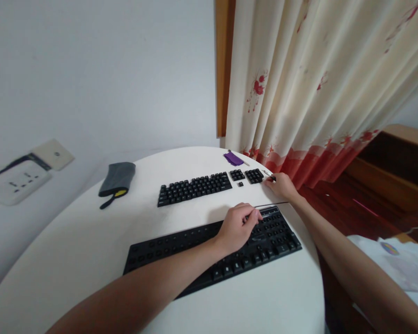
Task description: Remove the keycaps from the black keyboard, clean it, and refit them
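A black keyboard point(181, 246) lies across the near part of a round white table point(90, 241). My left hand point(237, 227) rests on its right half with the fingers curled down onto the keys. Farther back, loose black keycaps point(195, 188) are laid out in rows shaped like a keyboard, with two smaller blocks point(253, 175) at the right and a single keycap point(240, 184) below them. My right hand point(282, 185) reaches to the right end of those blocks, fingers pinched on a small dark item that I cannot name.
A grey pouch with a yellow tab point(116, 181) lies at the table's left back. A purple cloth point(233, 158) sits near the far edge by the flowered curtain point(316, 93). A wall socket point(17, 181) is at left. Wooden furniture point(386, 176) stands at right.
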Demonstrator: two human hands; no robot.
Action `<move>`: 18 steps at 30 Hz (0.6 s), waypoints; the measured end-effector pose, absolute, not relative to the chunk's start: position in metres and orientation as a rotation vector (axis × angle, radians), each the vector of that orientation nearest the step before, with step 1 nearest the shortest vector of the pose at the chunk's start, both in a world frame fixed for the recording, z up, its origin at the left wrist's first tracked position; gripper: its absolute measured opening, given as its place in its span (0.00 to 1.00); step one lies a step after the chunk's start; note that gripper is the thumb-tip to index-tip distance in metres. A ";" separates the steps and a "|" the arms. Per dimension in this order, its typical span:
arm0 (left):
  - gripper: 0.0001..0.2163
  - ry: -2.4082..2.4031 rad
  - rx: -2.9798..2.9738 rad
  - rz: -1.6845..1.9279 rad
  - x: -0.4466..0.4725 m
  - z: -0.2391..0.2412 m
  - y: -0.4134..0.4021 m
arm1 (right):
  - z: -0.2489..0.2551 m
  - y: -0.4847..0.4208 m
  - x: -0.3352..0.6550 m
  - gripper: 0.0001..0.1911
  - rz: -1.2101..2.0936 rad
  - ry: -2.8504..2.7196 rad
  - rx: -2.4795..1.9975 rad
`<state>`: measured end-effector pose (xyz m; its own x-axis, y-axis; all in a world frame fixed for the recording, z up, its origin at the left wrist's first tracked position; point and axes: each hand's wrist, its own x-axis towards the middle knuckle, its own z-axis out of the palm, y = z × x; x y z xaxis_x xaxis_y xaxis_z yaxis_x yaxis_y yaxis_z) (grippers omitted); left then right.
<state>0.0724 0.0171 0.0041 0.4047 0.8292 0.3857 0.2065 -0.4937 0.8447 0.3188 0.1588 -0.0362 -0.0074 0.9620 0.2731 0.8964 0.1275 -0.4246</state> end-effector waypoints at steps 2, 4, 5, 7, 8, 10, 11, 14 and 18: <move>0.17 0.874 1.938 1.087 0.073 0.004 0.017 | -0.037 0.160 0.318 0.11 0.158 -1.902 -1.768; 0.17 0.871 1.943 1.083 0.073 0.004 0.017 | -0.037 0.161 0.317 0.12 0.146 -1.893 -1.733; 0.17 0.871 1.945 1.081 0.073 0.003 0.017 | -0.037 0.161 0.316 0.12 0.145 -1.899 -1.707; 0.17 0.871 1.947 1.075 0.073 0.003 0.017 | -0.037 0.162 0.314 0.12 0.152 -1.930 -1.646; 0.16 0.870 1.949 1.074 0.072 0.004 0.017 | -0.037 0.163 0.313 0.12 0.157 -1.950 -1.618; 0.16 0.870 1.951 1.075 0.072 0.004 0.017 | -0.039 0.163 0.314 0.12 0.163 -1.983 -1.584; 0.16 0.870 1.952 1.077 0.072 0.003 0.017 | -0.040 0.162 0.315 0.11 0.162 -1.990 -1.577; 0.16 0.863 1.960 1.078 0.072 0.003 0.018 | -0.046 0.156 0.322 0.11 0.148 -1.984 -1.580; 0.16 0.850 1.958 1.079 0.073 0.003 0.017 | -0.051 0.148 0.332 0.12 0.121 -1.947 -1.600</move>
<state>0.0731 0.0172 0.0027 0.4290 0.8112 0.3974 0.1967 -0.5132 0.8354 0.3323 0.1475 -0.0508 -0.0849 0.9160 0.3920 0.8605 0.2657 -0.4347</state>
